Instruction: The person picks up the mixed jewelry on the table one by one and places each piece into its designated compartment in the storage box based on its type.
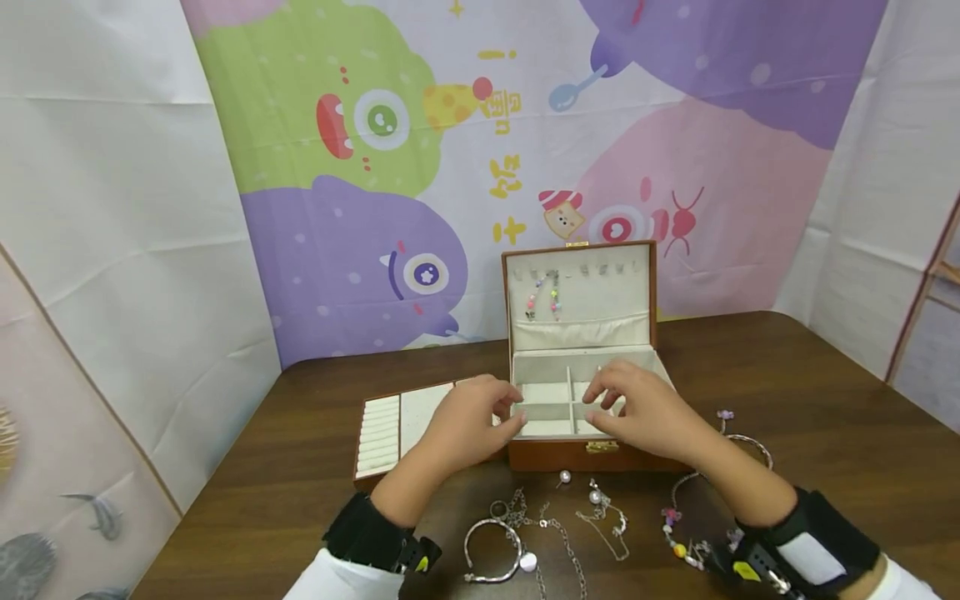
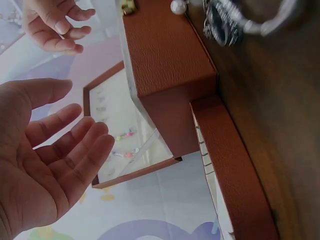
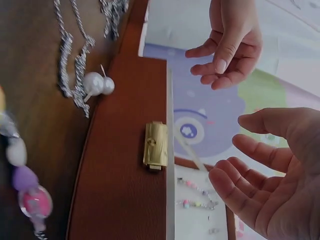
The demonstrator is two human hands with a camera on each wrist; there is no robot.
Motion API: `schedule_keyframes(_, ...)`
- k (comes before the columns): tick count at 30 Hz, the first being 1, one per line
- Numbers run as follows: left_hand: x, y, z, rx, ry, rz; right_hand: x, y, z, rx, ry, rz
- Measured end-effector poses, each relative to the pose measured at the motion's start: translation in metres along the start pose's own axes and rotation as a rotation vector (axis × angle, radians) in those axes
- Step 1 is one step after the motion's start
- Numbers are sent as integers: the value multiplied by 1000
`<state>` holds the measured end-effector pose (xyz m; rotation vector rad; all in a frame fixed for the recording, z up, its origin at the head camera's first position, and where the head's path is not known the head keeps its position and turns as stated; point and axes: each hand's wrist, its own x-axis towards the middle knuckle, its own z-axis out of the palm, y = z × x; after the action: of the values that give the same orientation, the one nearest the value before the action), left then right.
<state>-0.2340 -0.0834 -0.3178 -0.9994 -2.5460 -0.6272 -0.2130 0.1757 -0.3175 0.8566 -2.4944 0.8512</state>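
Note:
A brown jewelry box (image 1: 555,456) stands with its lid (image 1: 592,333) raised, its pale inside split into compartments. Above its left edge hovers my left hand (image 1: 468,421), fingers loosely bent and holding nothing. My right hand (image 1: 647,410) hangs over the right-hand compartments, also with nothing in its fingers. Both wrist views show the fingers apart from the box. Two colorful beaded strands (image 1: 555,300) dangle from hooks inside the lid. Against the box's left side lies a shallow tray (image 1: 379,429) with ring rolls, partly hidden by my left hand.
In front of the box lie a silver bangle (image 1: 489,578), a pearl earring (image 1: 565,477), silver chains (image 1: 574,558) and a fine chain with pearls (image 1: 622,525). A beaded bracelet (image 1: 678,550) lies near my right wrist. Behind the table (image 1: 315,417) hangs a cartoon-printed cloth (image 1: 360,225).

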Motion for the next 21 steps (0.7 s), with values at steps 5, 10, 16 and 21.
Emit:
schedule_keyframes(5, -17, 3, -3, -17, -13, 14, -10, -6, 4, -12, -20, -49)
schedule_keyframes(10, -23, 4, -5, -22, -24, 32, -15, -8, 7, -28, -18, -93)
schedule_keyframes(16, -27, -1, -7, -58, -142, 63, -16, -8, 9, -27, -44, -96)
schedule_keyframes(21, -29, -5, -7, -102, -412, 87, -15, -7, 13, -28, -71, -103)
